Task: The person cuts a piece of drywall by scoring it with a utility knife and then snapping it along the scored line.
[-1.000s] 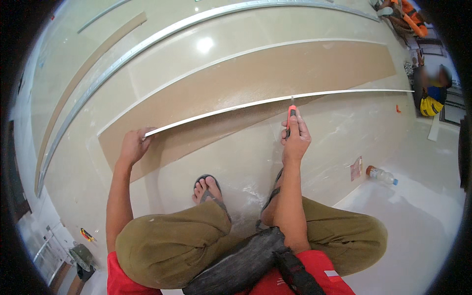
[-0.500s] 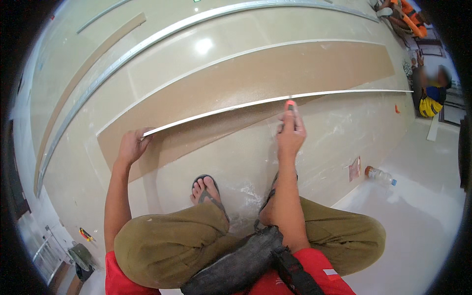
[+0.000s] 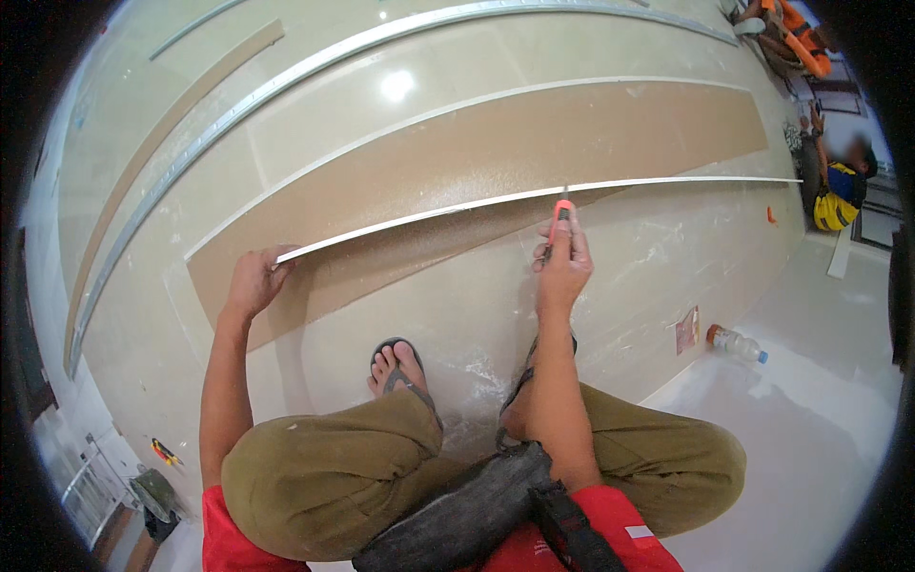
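Note:
A long brown-faced board strip, probably plasterboard, stands tilted on its side with its thin white edge (image 3: 448, 210) facing up. My left hand (image 3: 255, 283) is closed on the left end of this strip. In my right hand (image 3: 566, 272) is a red utility knife (image 3: 562, 209), its blade tip at the white edge near the middle of the strip's length. Whether the blade cuts into the edge or only touches it, I cannot tell. Behind the strip, a wider brown board (image 3: 496, 133) lies flat on the shiny floor, partly hidden by it.
Beyond the boards lie a long metal channel (image 3: 315, 69) and a narrow brown strip (image 3: 172, 116). A plastic bottle (image 3: 739, 343) lies at right, pliers (image 3: 164, 452) at far left. Two people sit at upper right, one in orange (image 3: 805, 38), one near a yellow cloth (image 3: 835, 212).
The knife has tipped more upright in my right hand, so more of its red body and its blade show. My left hand and the strip have hardly moved.

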